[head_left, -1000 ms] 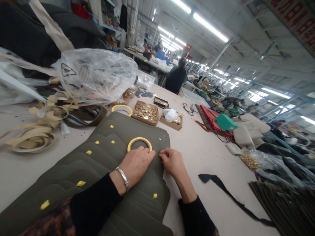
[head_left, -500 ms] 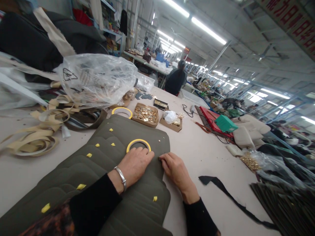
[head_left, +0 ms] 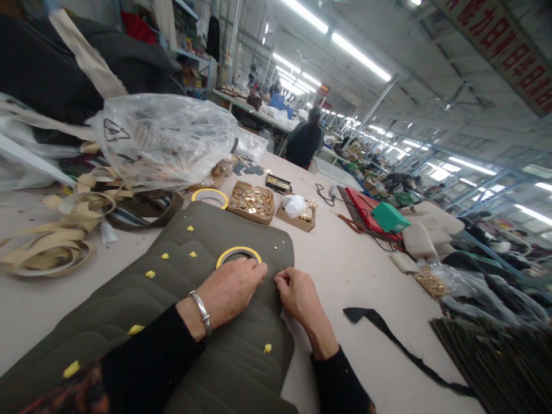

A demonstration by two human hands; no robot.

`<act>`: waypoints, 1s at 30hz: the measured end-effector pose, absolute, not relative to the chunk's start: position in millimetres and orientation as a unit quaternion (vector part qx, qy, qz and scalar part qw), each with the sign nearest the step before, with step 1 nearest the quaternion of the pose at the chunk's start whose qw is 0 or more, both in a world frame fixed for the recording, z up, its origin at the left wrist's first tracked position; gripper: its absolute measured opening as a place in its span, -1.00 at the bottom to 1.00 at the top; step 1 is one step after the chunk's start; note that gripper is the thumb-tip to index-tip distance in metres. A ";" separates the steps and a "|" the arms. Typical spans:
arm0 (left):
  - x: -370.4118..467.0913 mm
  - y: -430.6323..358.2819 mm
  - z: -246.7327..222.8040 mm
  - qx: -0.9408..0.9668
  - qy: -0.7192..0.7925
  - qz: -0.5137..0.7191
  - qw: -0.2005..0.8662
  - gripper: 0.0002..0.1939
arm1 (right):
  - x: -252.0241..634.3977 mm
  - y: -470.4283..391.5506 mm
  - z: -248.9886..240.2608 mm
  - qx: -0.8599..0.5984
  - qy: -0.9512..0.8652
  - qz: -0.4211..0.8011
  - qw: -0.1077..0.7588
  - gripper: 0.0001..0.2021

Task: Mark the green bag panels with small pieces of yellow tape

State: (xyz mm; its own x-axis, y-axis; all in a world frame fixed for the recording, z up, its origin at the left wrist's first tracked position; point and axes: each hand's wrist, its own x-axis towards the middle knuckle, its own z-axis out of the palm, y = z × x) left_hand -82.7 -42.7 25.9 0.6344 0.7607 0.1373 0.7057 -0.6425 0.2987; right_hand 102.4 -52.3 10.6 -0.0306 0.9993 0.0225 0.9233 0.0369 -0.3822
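As the head camera looks down along the surface (head_left: 345, 256), the olive padded panel (head_left: 241, 351) lies flat, running from the near left toward the middle, with 7 yellow scraps (head_left: 268, 348) dotted over it. The tape roll (head_left: 238, 249) rests on its far part, and a few tiny shiny bits (head_left: 276, 248) sit by its far right corner.

The left hand (head_left: 233, 290) arches over the roll's near right side, fingers bunched and pointing down; what this grip pinches, if anything, is hidden under the knuckles. The right hand (head_left: 299, 294) meets the panel's right edge with the tips of thumb and forefinger pressed together; whether something small sits between them is too fine to tell.

The panel looks light, soft and thick, with a matte face unlikely to slip; it should bend readily, so holding it flat near an edge, clear of the bits, seems best. The roll looks light and rigid, easiest to take across its rim. The bits would probably roll or skid at a nudge, so they call for a fingertip grip. Farther off stand 2 open boxes, the left holding gold hardware (head_left: 251, 201).
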 end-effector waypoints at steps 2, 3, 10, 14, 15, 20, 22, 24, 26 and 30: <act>-83.3 -43.3 27.8 0.896 0.409 0.131 0.112 -0.80 | 102.6 -58.4 14.8 -0.676 -0.701 0.178 0.144 -0.83; -83.8 -43.5 28.4 0.894 0.410 0.137 0.116 -0.80 | 102.8 -61.8 16.6 -0.667 -0.704 0.200 0.140 -0.83; -85.1 -43.1 23.0 0.882 0.383 0.222 0.162 -0.77 | 107.8 -72.1 18.1 -0.607 -0.703 0.284 0.236 -0.91; -83.7 -44.8 20.4 0.876 0.367 0.259 0.174 -0.52 | 107.2 -70.7 23.6 -0.526 -0.716 0.249 0.387 -0.83; -83.4 -45.3 20.7 0.875 0.369 0.260 0.173 -0.51 | 106.1 -70.9 25.1 -0.505 -0.732 0.230 0.395 -0.83; -83.1 -45.7 23.7 0.867 0.390 0.247 0.188 -0.58 | 100.0 -71.5 24.5 -0.458 -0.793 0.170 0.364 -0.83; -83.5 -46.1 24.1 0.868 0.383 0.248 0.196 -0.63 | 98.4 -71.6 21.2 -0.458 -0.796 0.154 0.365 -0.83; -83.9 -47.2 23.4 0.873 0.370 0.246 0.200 -0.68 | 96.9 -71.9 17.5 -0.466 -0.792 0.131 0.372 -0.84; -84.1 -47.8 21.1 0.879 0.361 0.244 0.196 -0.73 | 95.4 -71.6 12.7 -0.471 -0.785 0.103 0.388 -0.85; -84.0 -43.6 14.5 0.876 0.374 0.241 0.186 -0.74 | 91.9 -67.7 2.4 -0.470 -0.772 0.038 0.426 -0.83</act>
State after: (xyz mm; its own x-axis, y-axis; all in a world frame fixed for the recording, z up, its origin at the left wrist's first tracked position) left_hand -84.0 -43.6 14.5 0.6047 0.7443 0.2835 0.5651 -0.6518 0.5059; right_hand 91.9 -67.7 2.4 -0.1943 0.7581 0.6225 0.6940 0.5547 -0.4590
